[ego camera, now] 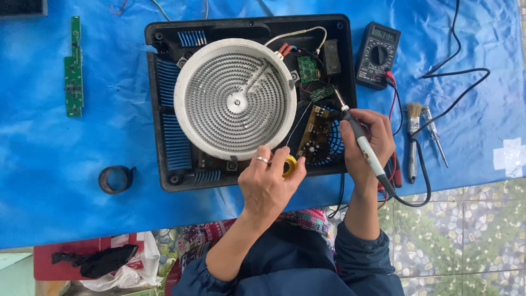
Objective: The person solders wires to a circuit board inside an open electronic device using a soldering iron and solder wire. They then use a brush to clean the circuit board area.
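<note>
From my remote seat, the crinkled blue plastic sheet (66, 164) carries an opened black plastic cooker housing (164, 109), my landmark throughout. Inside it sits the round white ceramic heating element with grey spiral coil (235, 98); beside that, towards the housing's near right corner, lies a brown circuit board (318, 134). A black multimeter with rotary dial (378, 55) rests just right of the housing, a slim green circuit strip (73, 66) well to its left. My right hand (368, 140) is clamped around a grey-handled soldering iron (364, 145), tip down among the small boards above the brown one. My left hand (268, 183), at the housing's near edge, pinches a small yellow spool of solder wire (290, 165), a thin strand rising towards the iron. I judge the hot tip could slip and bridge neighbouring joints or scorch the wires crowded there. The joint itself is too small to make out, and the iron's cord runs beneath my wrist.
</note>
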